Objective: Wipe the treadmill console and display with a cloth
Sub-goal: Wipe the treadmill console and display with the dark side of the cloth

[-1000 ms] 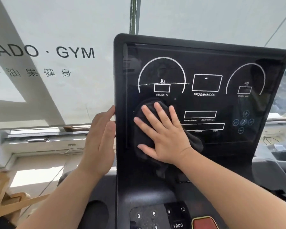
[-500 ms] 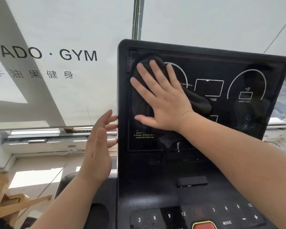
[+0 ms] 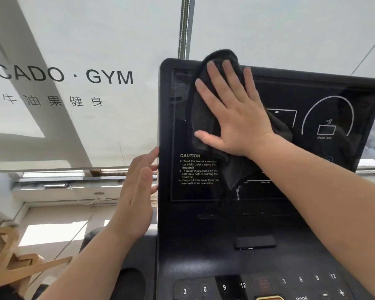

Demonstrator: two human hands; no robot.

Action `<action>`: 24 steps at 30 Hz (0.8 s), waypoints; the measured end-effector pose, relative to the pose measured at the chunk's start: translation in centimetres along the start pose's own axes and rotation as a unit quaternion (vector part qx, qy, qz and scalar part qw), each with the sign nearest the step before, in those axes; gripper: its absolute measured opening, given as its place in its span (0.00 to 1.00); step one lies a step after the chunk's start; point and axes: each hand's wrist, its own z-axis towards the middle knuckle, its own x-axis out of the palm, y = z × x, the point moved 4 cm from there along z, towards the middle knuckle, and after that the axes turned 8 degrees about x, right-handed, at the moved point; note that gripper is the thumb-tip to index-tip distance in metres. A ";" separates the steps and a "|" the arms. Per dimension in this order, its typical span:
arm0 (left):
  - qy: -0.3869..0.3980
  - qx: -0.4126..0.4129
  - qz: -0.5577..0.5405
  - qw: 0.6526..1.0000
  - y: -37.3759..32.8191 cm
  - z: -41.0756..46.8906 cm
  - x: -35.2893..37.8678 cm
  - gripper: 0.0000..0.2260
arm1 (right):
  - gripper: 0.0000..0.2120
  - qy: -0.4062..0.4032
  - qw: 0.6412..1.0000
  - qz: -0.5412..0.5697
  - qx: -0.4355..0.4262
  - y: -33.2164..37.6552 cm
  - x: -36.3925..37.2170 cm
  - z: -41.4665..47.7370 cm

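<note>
The black treadmill console [image 3: 214, 234] stands upright in front of me, its glossy display [image 3: 333, 100] showing white dial outlines and a CAUTION text block at lower left. My right hand [image 3: 234, 113] lies flat with fingers spread, pressing a black cloth [image 3: 204, 118] against the upper left part of the display; the cloth's top pokes above the console's upper rim and a fold hangs below my wrist. My left hand [image 3: 136, 198] is beside the console's left edge, fingers apart, fingertips touching that edge and holding nothing.
A row of numbered buttons [image 3: 223, 286] runs along the console's bottom. Behind is a window blind printed "GYM" [image 3: 109, 77] and a vertical metal pole [image 3: 185, 27]. A wooden frame [image 3: 13, 263] sits low at the left, and a black cup holder [image 3: 130, 284] beside the console.
My right hand has slid the cloth up the display from mid-left to the top left rim. My left hand loosened from gripping the console's edge to resting open against it.
</note>
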 end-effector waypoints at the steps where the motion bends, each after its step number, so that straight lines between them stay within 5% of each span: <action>1: -0.002 -0.001 -0.003 1.000 0.0 0.0 -0.1 0.35 | 0.45 0.007 1.000 -0.003 0.016 -0.2 -0.5 1.3; 6: -0.044 -0.001 -0.057 0.997 0.6 -0.4 -0.1 0.41 | 0.48 0.027 0.996 0.015 0.086 3.7 -0.3 1.4; 12: -0.060 0.015 -0.015 0.998 0.7 -0.9 0.2 0.40 | 0.46 0.060 0.996 0.055 -0.048 10.0 3.2 -8.0; 17: -0.036 0.062 0.098 0.993 0.1 -0.6 0.7 0.33 | 0.42 0.035 0.988 0.039 -0.142 7.5 3.7 -10.1; 24: -0.034 0.042 0.108 0.993 0.5 -0.7 0.6 0.37 | 0.45 0.006 0.993 0.011 0.118 -2.0 -0.1 -0.3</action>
